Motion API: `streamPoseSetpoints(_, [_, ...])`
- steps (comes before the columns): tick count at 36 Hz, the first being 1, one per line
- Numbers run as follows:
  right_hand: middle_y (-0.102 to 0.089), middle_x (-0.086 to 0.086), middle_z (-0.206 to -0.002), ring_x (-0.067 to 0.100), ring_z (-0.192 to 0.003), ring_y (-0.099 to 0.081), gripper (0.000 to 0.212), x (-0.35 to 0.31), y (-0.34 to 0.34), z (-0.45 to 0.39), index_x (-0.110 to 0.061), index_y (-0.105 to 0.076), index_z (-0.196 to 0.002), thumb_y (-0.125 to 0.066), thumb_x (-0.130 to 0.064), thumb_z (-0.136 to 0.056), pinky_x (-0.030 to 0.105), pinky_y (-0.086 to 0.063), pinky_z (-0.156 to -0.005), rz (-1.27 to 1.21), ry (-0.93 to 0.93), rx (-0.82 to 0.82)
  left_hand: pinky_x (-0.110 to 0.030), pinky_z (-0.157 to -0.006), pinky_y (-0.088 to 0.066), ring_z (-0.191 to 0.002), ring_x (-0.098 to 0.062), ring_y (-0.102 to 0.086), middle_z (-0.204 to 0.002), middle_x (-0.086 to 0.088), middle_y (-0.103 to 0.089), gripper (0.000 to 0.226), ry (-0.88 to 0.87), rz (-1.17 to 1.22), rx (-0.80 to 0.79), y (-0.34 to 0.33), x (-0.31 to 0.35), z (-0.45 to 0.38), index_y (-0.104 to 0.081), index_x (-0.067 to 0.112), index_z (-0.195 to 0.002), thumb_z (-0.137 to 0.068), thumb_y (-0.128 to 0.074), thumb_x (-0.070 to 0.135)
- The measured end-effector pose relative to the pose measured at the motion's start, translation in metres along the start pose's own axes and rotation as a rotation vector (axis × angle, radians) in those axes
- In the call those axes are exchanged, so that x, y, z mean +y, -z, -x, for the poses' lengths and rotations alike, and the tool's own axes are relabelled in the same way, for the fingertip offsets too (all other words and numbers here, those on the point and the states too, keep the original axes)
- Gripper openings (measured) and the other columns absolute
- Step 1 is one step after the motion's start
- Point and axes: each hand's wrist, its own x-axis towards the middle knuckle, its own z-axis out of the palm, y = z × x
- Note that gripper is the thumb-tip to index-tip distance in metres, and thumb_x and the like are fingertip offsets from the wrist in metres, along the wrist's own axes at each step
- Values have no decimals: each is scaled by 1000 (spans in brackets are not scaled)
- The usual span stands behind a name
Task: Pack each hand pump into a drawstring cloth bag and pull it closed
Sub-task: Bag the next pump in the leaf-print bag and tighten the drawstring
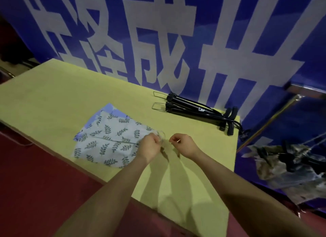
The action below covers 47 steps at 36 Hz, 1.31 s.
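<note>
Several flat leaf-printed pale cloth drawstring bags [109, 139] lie stacked on the yellow-green tabletop [53, 99], well left of the black hand pumps [197, 111] at its far right. Beside the bags' right edge, the left hand [150, 146] pinches their thin drawstring with curled fingers; the right hand [183, 144], just right, also pinches closed, though on what cannot be told.
</note>
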Motion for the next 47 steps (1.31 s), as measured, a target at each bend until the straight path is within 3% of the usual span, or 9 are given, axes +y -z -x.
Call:
streamPoseSetpoints(6, [-55,7,-135,27,-120,-55,40,-9,-41,-36,-14,-57,-127,-43,-3,-91,34,-43,-101,222,77,-160,-38,-88,-50,-106,-32,-57,-112,-15,-63,25,45,-218,0,4,-37,-34,-62,4,-107,-86,-60,17])
streamPoseSetpoints(13, [-33,-3,-152,26,-131,-38,54,0,-69,-68,-29,-35,-144,-42,-11,-93,38,-33,-103,608,198,-197,-42,-108,-29,-132,-31,-27,-140,-12,-28,75,91,-405,-120,-7,-62,-52,-36,9,-135,-78,-69,43])
streamPoseSetpoints(18, [-41,0,-139,28,-122,-39,36,1,-81,-80,-27,-51,-129,-47,-21,-93,37,-27,-97,700,268,-53,-40,-101,-31,-124,-29,-30,-132,-8,-32,61,28,-487,-82,-11,-74,-56,-43,14,-126,-78,-68,42])
streamPoseSetpoints(24, [-54,-2,-117,24,-109,-45,18,-1,-83,-87,-20,-67,-100,-53,-25,-92,34,-26,-88,547,270,37,-37,-102,-28,-123,-27,-33,-128,-6,-39,37,-7,-457,-51,-4,-75,-56,-56,16,-118,-87,-57,34])
streamPoseSetpoints(29, [-59,8,-101,28,-92,-58,10,-8,-71,-81,-9,-60,-94,-52,-15,-93,37,-44,-78,172,193,11,-36,-92,-37,-114,-28,-46,-120,-10,-52,31,-103,-385,-13,11,-60,-50,-56,9,-115,-92,-50,28])
streamPoseSetpoints(34, [-56,3,-80,21,-67,-49,14,-32,-56,-62,-8,-50,-98,-43,-21,-100,30,-35,-63,-17,188,28,-35,-68,-38,-98,-30,-56,-109,-12,-55,22,-232,-383,78,33,-29,-39,-42,4,-112,-95,-45,17])
streamPoseSetpoints(39, [-59,5,-88,22,-76,-54,9,-52,-32,-53,-11,-51,-98,-49,-19,-97,36,-43,-68,43,268,107,-32,-71,-42,-108,-24,-51,-119,-7,-49,24,-419,-587,124,51,-14,-30,-44,10,-118,-94,-43,11])
streamPoseSetpoints(44, [-52,5,-103,21,-94,-51,31,-53,-8,-51,-9,-54,-108,-57,3,-80,25,-40,-76,157,311,111,-36,-81,-45,-115,-24,-47,-126,-5,-45,40,-453,-572,100,65,-6,-25,-49,11,-129,-91,-41,2])
streamPoseSetpoints(47, [-50,6,-107,24,-100,-47,24,-49,-4,-50,-10,-59,-108,-55,-4,-85,29,-37,-81,283,299,153,-34,-76,-44,-112,-22,-46,-128,-2,-41,52,-489,-519,96,68,1,-17,-41,16,-137,-87,-45,-1])
